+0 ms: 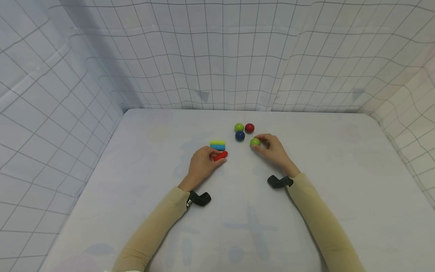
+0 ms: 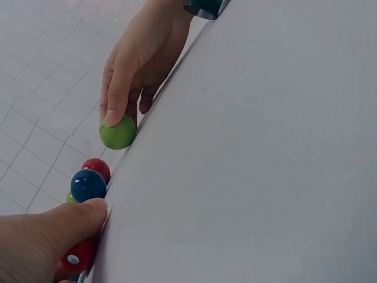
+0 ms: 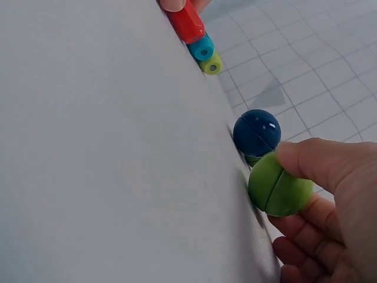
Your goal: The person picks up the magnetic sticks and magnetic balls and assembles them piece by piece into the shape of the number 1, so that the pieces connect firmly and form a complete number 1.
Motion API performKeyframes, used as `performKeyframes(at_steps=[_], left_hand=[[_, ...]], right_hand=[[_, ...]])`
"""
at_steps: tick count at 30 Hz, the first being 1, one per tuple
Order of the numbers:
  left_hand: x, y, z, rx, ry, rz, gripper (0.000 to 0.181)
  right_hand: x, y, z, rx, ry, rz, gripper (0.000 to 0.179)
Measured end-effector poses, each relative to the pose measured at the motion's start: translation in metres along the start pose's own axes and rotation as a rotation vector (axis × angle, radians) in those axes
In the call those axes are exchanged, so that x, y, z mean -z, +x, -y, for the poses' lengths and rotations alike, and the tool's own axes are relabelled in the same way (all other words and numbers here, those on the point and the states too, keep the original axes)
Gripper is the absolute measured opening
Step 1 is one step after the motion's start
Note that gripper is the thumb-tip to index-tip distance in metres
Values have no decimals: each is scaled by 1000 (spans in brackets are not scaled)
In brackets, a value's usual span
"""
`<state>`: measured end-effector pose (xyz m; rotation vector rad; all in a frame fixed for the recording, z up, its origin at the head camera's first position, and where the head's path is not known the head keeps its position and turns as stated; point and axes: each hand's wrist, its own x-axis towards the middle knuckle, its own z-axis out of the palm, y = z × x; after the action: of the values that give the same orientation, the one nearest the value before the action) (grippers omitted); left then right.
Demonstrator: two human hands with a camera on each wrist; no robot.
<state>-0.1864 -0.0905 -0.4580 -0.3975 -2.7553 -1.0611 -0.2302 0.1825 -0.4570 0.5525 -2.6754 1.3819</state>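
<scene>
My left hand (image 1: 202, 163) pinches a short red rod with rounded ends (image 1: 221, 155) between thumb and fingers, tilted just above the white table. Right behind it lie a light-blue rod (image 1: 217, 147) and a yellow-green rod (image 1: 217, 142), side by side. To the right, my right hand (image 1: 274, 152) holds a green ball (image 3: 280, 186) with a seam line, thumb on one side and fingertips on the other. Near that ball sit a dark blue ball (image 1: 239, 136), a red ball (image 1: 249, 127) and a second green ball (image 1: 239, 127), grouped close together.
The white table (image 1: 163, 124) ends at a back edge before a white grid-patterned curtain (image 1: 217, 64), which also runs along both sides. A black wrist mount (image 1: 200, 198) is on the left forearm, another black mount (image 1: 279, 181) on the right.
</scene>
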Motion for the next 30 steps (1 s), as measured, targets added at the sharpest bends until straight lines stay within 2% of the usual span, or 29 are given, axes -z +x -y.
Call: performKeyframes(at_steps=[4,15,24,30], left_hand=[[-4,-1,-4,-13,8,-1,29],[-20,0,-13,-64,40,-15,26],[-28,1,-23,-84,48,-1,27],[-36,5,-29,-94,57,10,27]], right_hand=[[-1,0,-3,28,15,-9,36],[-1,0,-5,11,16,14,33],[-4,1,-8,90,34,12,34],[-5,0,-9,96,19,1,33]])
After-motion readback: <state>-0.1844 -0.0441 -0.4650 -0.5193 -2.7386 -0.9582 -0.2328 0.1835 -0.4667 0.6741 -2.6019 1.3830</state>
